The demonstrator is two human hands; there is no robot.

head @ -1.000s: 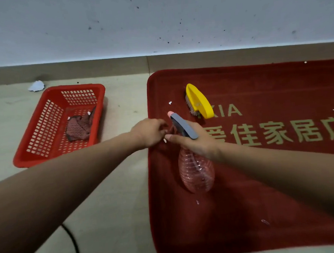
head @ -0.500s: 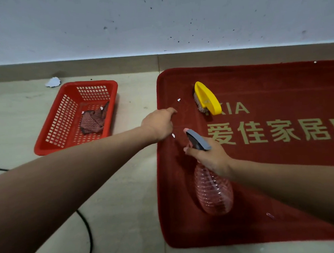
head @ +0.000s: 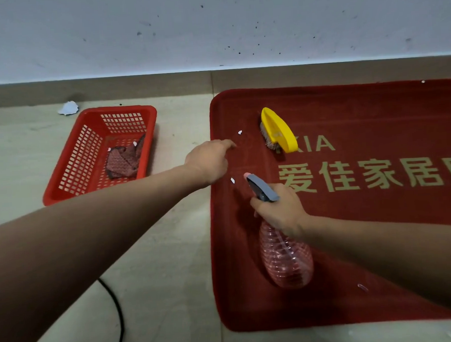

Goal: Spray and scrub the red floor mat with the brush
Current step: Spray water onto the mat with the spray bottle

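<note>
Red mat [head: 354, 229], right hand [head: 279, 209] gripping spray bottle [head: 286, 257]

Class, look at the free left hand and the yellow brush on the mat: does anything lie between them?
Nothing blocking. Only bare red mat and one small white scrap lie between the left hand and the yellow brush. The spray bottle sits nearer, off that line.

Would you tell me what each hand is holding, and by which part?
The right hand grips the spray bottle at its neck, below the grey trigger head. The left hand holds nothing.
</note>
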